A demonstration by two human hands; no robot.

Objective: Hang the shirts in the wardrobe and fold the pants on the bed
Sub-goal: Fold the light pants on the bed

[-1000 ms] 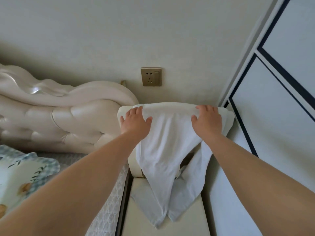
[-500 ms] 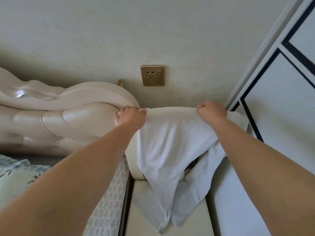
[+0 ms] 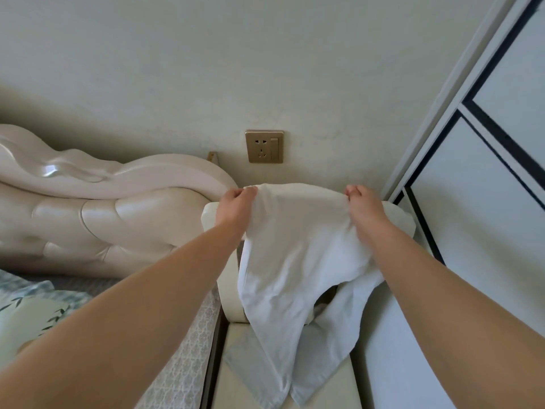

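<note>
Both hands had curled since a second earlier, when they lay flat. Left hand and right hand each gripped the top edge of the white pants, draped over a cream seat back between the headboard on the left and the wardrobe door on the right.

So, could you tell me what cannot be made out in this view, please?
Head view:
- white garment: shirt or pants unclear; it hangs bunched.
- cream backrest: mostly under the garment.
- wardrobe: cut off by right edge, doors hide inside.
- left hand, right hand: fingertips hidden in cloth.
</note>
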